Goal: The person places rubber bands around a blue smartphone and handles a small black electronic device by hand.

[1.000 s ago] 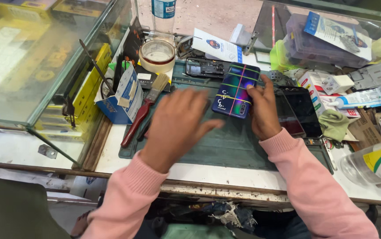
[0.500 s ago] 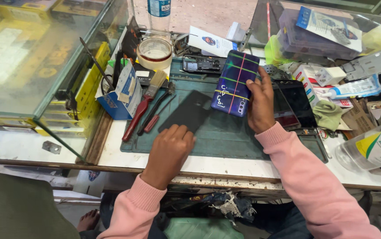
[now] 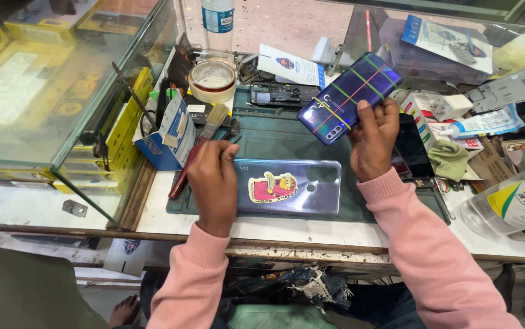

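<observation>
Phone [image 3: 349, 97], glossy dark-blue slab with rounded corners and thin iridescent stripes crossing its back, held tilted above the far right part of the green work mat [image 3: 274, 137]. The right hand [image 3: 373, 139] grasps its lower edge, thumb laid on the back and fingers curled behind. Nearer the bench edge, a flat back cover [image 3: 290, 187] of pale blue translucent plastic lies on the mat, with a square camera cut-out near its right end and a red-and-yellow sticker [image 3: 273, 187] at its centre. The left hand [image 3: 213, 183] rests on the cover's left end, fingers bent downward onto its edge; whether they pinch it cannot be told.

Left of the mat, a red-handled tool [image 3: 184, 172] lies lengthwise, and a small blue-and-white carton [image 3: 166, 135] stands beside a flat brush [image 3: 213, 119]. Behind these sits a roll of clear tape [image 3: 212, 81], round and hollow, with a plastic bottle [image 3: 217, 18] beyond it. A glass display case [image 3: 61, 79] with yellow boxes inside fills the left. To the right lie a dark screen panel [image 3: 410, 149], a crumpled green cloth [image 3: 449, 159], and a clear bottle on its side [image 3: 509, 201]. Both sleeves are pink knit.
</observation>
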